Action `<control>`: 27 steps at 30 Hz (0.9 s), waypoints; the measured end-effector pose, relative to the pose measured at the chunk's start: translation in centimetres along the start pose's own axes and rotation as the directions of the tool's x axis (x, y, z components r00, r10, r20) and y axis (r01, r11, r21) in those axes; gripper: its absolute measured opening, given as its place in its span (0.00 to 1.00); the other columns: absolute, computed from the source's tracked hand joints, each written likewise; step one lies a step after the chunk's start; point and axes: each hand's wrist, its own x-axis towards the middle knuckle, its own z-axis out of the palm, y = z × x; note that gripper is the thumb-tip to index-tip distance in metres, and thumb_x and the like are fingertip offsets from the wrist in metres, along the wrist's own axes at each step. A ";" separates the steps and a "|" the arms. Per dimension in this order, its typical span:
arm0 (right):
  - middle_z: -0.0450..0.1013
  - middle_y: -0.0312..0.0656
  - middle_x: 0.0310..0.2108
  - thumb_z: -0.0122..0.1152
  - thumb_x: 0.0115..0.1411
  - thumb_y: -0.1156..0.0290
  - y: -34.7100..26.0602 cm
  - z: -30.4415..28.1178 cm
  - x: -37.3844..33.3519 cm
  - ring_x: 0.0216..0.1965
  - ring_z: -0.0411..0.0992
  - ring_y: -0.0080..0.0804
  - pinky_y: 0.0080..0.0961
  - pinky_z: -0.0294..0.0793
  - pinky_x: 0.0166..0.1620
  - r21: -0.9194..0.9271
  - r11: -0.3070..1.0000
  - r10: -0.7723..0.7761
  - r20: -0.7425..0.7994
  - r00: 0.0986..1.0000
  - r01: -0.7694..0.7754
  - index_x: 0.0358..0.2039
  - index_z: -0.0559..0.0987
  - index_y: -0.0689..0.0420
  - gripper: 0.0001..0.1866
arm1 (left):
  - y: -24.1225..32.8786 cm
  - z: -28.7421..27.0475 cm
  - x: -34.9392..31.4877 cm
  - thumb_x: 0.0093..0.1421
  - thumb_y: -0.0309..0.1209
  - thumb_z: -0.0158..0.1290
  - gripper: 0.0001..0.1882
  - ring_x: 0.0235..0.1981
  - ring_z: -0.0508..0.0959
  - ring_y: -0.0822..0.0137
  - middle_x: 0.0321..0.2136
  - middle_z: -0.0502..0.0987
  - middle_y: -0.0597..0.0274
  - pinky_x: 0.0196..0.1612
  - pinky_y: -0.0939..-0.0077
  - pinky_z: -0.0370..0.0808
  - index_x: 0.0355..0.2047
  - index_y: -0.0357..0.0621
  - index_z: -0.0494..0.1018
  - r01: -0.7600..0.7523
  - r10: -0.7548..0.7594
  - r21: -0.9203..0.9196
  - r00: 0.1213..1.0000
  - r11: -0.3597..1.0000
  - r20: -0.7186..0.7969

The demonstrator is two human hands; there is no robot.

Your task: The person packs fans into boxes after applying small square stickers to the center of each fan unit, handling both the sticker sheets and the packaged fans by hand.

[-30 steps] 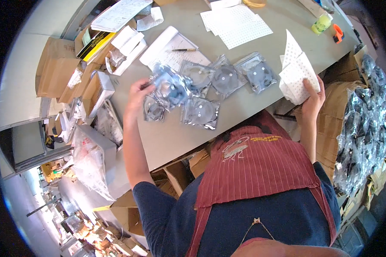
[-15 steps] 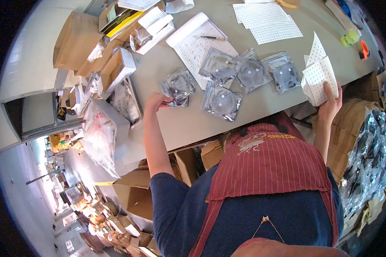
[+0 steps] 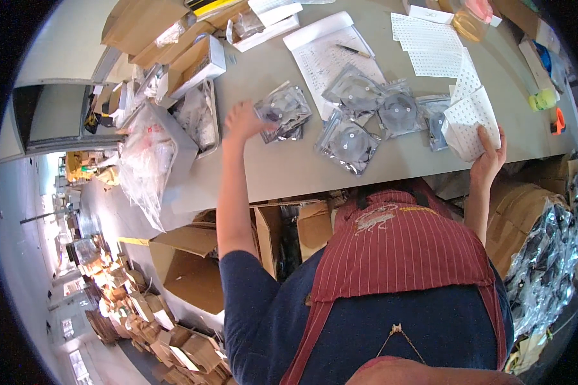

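In the head view, the left hand (image 3: 243, 120) was at the near left edge of a pile (image 3: 284, 109) of clear bags with grey parts in them. Its fingers looked spread, though blurred; whether they touched the pile could not be told.

The right hand (image 3: 489, 154) pinched the held sheets (image 3: 472, 122) by their lower right edge, thumb in front, above the near right part of the bench (image 3: 270, 173). The sheets were creased, and covered part of the right bag (image 3: 435, 122).

Between the hands lay three more bags: the upper bag (image 3: 354, 90), the lower bag (image 3: 350, 140) and the middle bag (image 3: 399, 114), close together. The upper one lay over a corner of the notebook (image 3: 321, 61), on which a pen (image 3: 353, 50) rested. Flat sheets (image 3: 424, 48) lay farther back.

The step in hand seemed to be the handling of the pile, with the sheets held aside. The next move seemed to call for a clear left hand and, for work on a loose bag, a flatter hold on the sheets.
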 end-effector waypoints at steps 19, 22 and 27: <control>0.74 0.48 0.46 0.64 0.56 0.80 0.0 -2.0 -3.1 0.45 0.74 0.34 0.29 0.74 0.49 -0.023 0.998 0.056 -0.028 0.998 -0.057 0.51 0.71 0.68 0.22 | -2.8 4.0 -5.9 0.23 0.55 0.73 0.66 0.60 0.63 0.43 0.56 0.67 0.40 0.62 0.47 0.53 0.62 0.41 0.56 -0.065 0.106 -0.155 0.957 0.986 0.272; 0.74 0.47 0.45 0.65 0.55 0.80 0.9 0.3 -2.0 0.44 0.74 0.33 0.29 0.74 0.49 -0.011 0.999 0.051 0.075 0.996 -0.050 0.51 0.71 0.68 0.23 | -2.4 4.7 -9.6 0.23 0.54 0.74 0.67 0.62 0.59 0.42 0.57 0.63 0.39 0.61 0.46 0.53 0.62 0.40 0.55 0.011 0.037 -0.174 0.962 0.985 0.272; 0.74 0.46 0.44 0.63 0.56 0.80 1.9 4.7 -3.1 0.45 0.73 0.31 0.28 0.71 0.51 -0.044 0.996 0.089 0.253 0.963 -0.080 0.52 0.71 0.68 0.22 | -2.7 7.6 -15.1 0.25 0.52 0.74 0.69 0.67 0.49 0.46 0.64 0.52 0.45 0.62 0.42 0.53 0.64 0.38 0.51 0.112 -0.071 -0.315 0.988 0.943 0.137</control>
